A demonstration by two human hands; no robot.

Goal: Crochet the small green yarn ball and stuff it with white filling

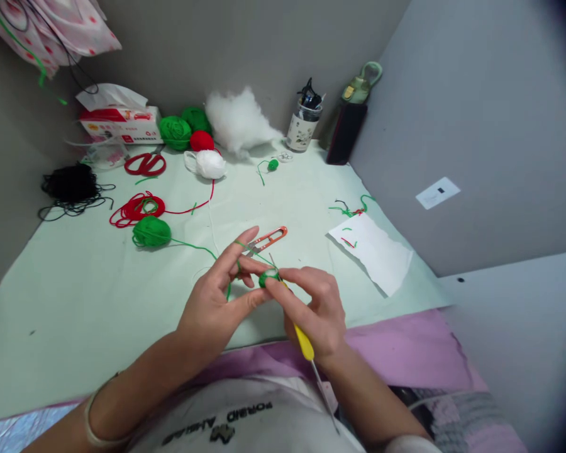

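My left hand (219, 296) pinches a small green crocheted piece (267, 277) between thumb and fingers, with green yarn looped over its raised index finger. My right hand (314, 305) grips a yellow-handled crochet hook (304, 343) whose tip sits at the green piece. The green yarn strand runs back to a green yarn ball (151, 231) on the table. Orange thread snips (266, 240) lie just beyond my fingers.
The pale green table (75, 296) carries red yarn (136, 207), black yarn (70, 184), red scissors (145, 164), green and red yarn balls (175, 132), white stuffing (238, 121), a tissue box (120, 123), a cup (304, 126), a bottle (353, 113) and white paper (372, 251).
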